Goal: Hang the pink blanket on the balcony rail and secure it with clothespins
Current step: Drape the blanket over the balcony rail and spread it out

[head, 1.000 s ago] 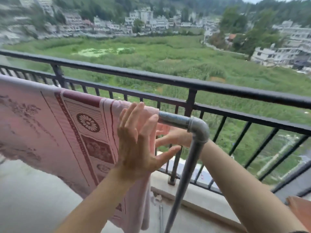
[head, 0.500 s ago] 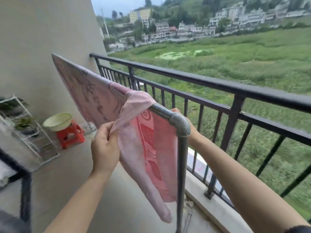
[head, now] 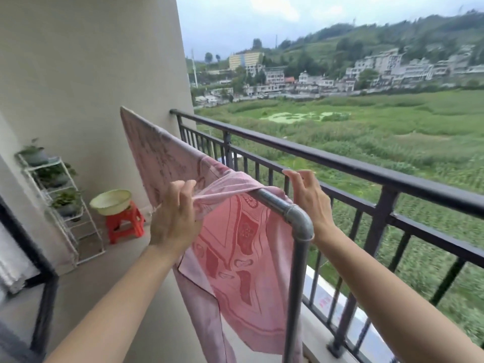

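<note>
Pinching pink blanket (head: 243, 244), no writing

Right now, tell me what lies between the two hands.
In the head view, the grey pipe rail with the bunched pink blanket draped over it runs between the left hand, pinching the cloth, and the right hand.

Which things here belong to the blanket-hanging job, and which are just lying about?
In the job:
- pink blanket
- grey pipe rail it hangs over
- left hand, pinching a fold
- right hand, behind the blanket's end

Lying about:
- red stool
- basin on it
- white plant rack
- black railing

No clothespins visible.
</note>
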`<action>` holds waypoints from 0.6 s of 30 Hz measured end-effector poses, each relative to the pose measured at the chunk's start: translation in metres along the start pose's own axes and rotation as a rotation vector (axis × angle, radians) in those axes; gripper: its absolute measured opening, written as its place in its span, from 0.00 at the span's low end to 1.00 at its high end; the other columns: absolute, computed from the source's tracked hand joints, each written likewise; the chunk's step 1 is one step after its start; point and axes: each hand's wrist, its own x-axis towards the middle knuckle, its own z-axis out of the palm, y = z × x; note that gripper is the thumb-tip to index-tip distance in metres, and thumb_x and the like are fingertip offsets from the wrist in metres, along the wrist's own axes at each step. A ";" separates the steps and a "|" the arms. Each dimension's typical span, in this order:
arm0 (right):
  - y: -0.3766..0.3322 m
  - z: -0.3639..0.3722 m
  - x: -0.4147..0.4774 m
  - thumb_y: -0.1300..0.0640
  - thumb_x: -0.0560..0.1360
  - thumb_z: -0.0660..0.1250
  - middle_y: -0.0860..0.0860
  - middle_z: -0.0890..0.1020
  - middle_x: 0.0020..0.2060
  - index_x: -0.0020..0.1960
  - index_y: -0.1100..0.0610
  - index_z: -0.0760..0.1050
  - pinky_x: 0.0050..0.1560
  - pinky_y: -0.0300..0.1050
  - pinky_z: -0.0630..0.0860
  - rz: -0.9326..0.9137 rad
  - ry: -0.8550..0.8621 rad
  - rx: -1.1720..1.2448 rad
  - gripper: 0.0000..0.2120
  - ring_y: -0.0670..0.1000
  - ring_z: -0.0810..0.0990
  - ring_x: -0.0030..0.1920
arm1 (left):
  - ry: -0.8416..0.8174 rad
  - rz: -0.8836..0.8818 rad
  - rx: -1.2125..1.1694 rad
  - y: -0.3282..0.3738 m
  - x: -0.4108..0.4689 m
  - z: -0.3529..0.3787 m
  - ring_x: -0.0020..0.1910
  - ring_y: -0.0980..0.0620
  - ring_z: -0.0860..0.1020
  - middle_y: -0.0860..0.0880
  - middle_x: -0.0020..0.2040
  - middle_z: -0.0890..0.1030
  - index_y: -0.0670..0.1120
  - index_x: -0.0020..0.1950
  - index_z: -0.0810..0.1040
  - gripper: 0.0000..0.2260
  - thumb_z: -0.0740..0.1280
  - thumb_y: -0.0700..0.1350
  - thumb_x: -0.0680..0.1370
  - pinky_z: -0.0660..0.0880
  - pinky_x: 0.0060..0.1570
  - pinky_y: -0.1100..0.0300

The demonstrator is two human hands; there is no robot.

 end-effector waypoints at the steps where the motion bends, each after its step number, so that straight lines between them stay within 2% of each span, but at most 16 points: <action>1: -0.001 -0.005 0.005 0.55 0.74 0.71 0.56 0.73 0.55 0.67 0.54 0.68 0.34 0.48 0.69 0.020 0.019 0.034 0.24 0.58 0.77 0.41 | 0.063 0.113 -0.035 -0.004 0.000 0.000 0.44 0.36 0.78 0.40 0.56 0.69 0.42 0.63 0.65 0.29 0.77 0.39 0.68 0.78 0.34 0.45; 3: -0.002 -0.011 0.019 0.52 0.74 0.71 0.51 0.78 0.44 0.62 0.53 0.71 0.32 0.47 0.72 0.073 0.069 0.115 0.19 0.54 0.77 0.34 | 0.112 0.275 -0.054 -0.010 0.005 0.000 0.42 0.39 0.79 0.41 0.57 0.69 0.45 0.60 0.69 0.22 0.74 0.39 0.71 0.79 0.35 0.46; 5: -0.001 -0.012 0.035 0.52 0.76 0.70 0.48 0.81 0.31 0.56 0.54 0.76 0.29 0.46 0.76 0.155 0.024 0.281 0.11 0.51 0.78 0.27 | 0.095 0.330 -0.055 -0.015 0.014 0.001 0.40 0.41 0.80 0.43 0.55 0.72 0.46 0.59 0.75 0.16 0.72 0.40 0.72 0.79 0.33 0.47; 6: -0.001 -0.012 0.042 0.53 0.78 0.68 0.50 0.82 0.28 0.56 0.56 0.78 0.27 0.45 0.76 0.206 -0.011 0.420 0.09 0.51 0.80 0.25 | 0.080 0.343 -0.079 -0.017 0.020 0.000 0.40 0.42 0.80 0.44 0.52 0.75 0.45 0.58 0.79 0.13 0.70 0.40 0.74 0.80 0.35 0.48; 8: -0.003 -0.013 0.060 0.57 0.81 0.64 0.55 0.83 0.30 0.58 0.60 0.76 0.26 0.43 0.77 0.338 -0.042 0.766 0.09 0.52 0.82 0.26 | 0.065 0.281 -0.209 -0.019 0.035 -0.002 0.42 0.46 0.81 0.44 0.47 0.81 0.42 0.57 0.83 0.11 0.67 0.42 0.78 0.80 0.42 0.53; 10: -0.011 -0.017 0.080 0.59 0.82 0.61 0.58 0.84 0.34 0.59 0.63 0.73 0.28 0.45 0.80 0.431 -0.027 1.039 0.09 0.55 0.84 0.30 | 0.100 0.023 -0.395 -0.018 0.057 -0.010 0.41 0.54 0.79 0.47 0.45 0.83 0.41 0.55 0.84 0.10 0.65 0.43 0.81 0.74 0.45 0.68; 11: -0.017 -0.018 0.091 0.58 0.83 0.61 0.58 0.84 0.35 0.58 0.61 0.72 0.29 0.46 0.80 0.428 -0.014 1.111 0.08 0.55 0.84 0.31 | 0.145 -0.149 -0.497 -0.019 0.070 -0.013 0.39 0.58 0.76 0.48 0.42 0.82 0.41 0.53 0.84 0.11 0.64 0.44 0.82 0.71 0.42 0.68; 13: -0.031 -0.017 0.113 0.57 0.83 0.61 0.58 0.84 0.37 0.54 0.56 0.72 0.31 0.48 0.82 0.369 0.012 1.163 0.04 0.55 0.84 0.32 | 0.195 -0.485 -0.723 -0.031 0.095 -0.009 0.38 0.59 0.70 0.47 0.36 0.76 0.37 0.45 0.81 0.16 0.64 0.48 0.82 0.67 0.37 0.59; 15: -0.046 -0.010 0.133 0.57 0.83 0.60 0.58 0.85 0.38 0.54 0.55 0.72 0.34 0.50 0.83 0.329 0.013 1.122 0.03 0.56 0.85 0.34 | 0.213 -0.717 -0.899 -0.054 0.114 0.004 0.39 0.55 0.69 0.48 0.37 0.72 0.36 0.41 0.76 0.20 0.64 0.54 0.79 0.65 0.38 0.57; 17: -0.050 0.013 0.153 0.61 0.83 0.59 0.59 0.85 0.45 0.61 0.58 0.71 0.39 0.53 0.84 0.330 -0.083 1.010 0.08 0.56 0.86 0.40 | 0.108 -0.882 -0.877 -0.077 0.121 0.025 0.38 0.53 0.69 0.48 0.37 0.72 0.39 0.40 0.76 0.20 0.65 0.57 0.77 0.66 0.38 0.56; 18: -0.051 0.024 0.158 0.64 0.81 0.60 0.59 0.84 0.50 0.66 0.57 0.68 0.43 0.56 0.84 0.310 -0.189 0.917 0.14 0.56 0.86 0.44 | 0.020 -0.913 -0.795 -0.083 0.118 0.035 0.38 0.53 0.68 0.48 0.36 0.71 0.39 0.39 0.75 0.19 0.65 0.55 0.78 0.65 0.37 0.57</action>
